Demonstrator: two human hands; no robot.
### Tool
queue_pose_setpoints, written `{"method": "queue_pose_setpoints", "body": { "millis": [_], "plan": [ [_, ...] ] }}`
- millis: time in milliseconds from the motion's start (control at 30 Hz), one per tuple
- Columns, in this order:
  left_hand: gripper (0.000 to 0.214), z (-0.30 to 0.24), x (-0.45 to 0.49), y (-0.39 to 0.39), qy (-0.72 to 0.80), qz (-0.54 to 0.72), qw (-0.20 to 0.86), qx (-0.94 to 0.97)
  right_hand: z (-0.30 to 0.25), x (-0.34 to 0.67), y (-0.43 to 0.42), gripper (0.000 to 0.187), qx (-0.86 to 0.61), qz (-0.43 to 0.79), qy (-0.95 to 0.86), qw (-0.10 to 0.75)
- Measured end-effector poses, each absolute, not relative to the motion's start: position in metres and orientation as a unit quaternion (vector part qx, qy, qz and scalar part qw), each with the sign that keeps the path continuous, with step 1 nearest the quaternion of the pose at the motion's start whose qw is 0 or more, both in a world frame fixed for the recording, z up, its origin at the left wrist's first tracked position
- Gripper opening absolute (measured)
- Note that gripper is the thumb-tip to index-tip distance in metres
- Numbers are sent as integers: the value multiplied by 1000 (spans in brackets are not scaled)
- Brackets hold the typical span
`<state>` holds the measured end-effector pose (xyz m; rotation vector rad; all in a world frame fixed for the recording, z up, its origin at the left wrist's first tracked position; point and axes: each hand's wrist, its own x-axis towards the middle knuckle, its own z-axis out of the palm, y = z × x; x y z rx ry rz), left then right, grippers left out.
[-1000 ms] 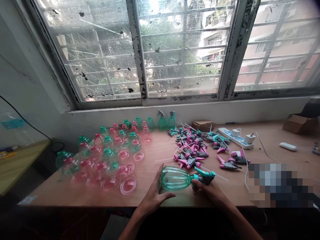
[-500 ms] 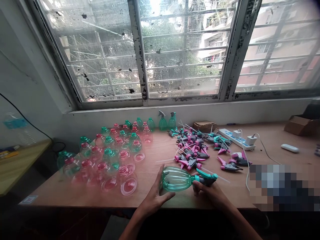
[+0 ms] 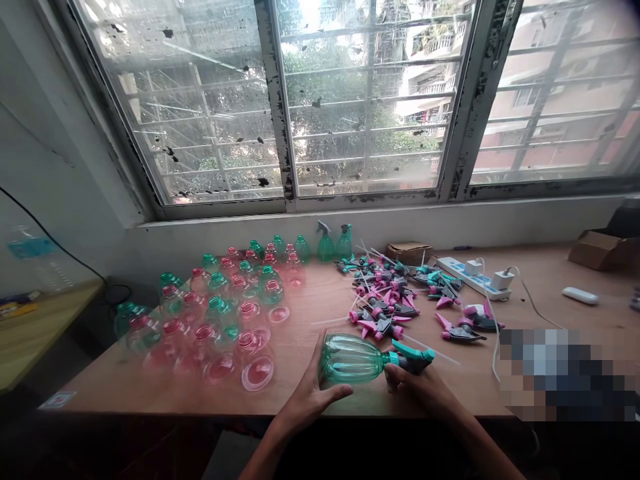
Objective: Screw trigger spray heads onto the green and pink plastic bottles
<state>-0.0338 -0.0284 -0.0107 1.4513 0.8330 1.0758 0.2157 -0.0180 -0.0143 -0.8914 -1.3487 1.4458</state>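
Note:
A clear green plastic bottle (image 3: 353,359) lies on its side near the front edge of the wooden table (image 3: 310,317). My left hand (image 3: 307,393) is wrapped around its base end. My right hand (image 3: 417,383) grips the teal and grey trigger sprayer head (image 3: 413,355) fitted at the bottle's neck. Behind them lies a pile of loose pink and teal sprayer heads (image 3: 395,293) with thin white dip tubes.
Several empty pink and green bottles (image 3: 220,307) crowd the table's left half. Two green bottles with sprayers (image 3: 334,243) stand by the wall. A white power strip (image 3: 473,275), cardboard boxes (image 3: 597,250), a small white device (image 3: 580,295) and a blurred patch lie right.
The bottle and both hands have barely shifted; the bottle seems slightly turned between my hands.

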Motion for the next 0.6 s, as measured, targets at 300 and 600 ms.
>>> {"method": "queue_pose_setpoints", "body": {
  "millis": [300, 600],
  "plan": [
    [112, -9, -34, -28, 330, 454, 551, 617, -15, 217, -19, 35, -372, 592, -547, 460],
    [102, -1, -33, -31, 347, 451, 557, 605, -20, 214, -17, 38, -385, 591, -536, 464]
  ]
}}
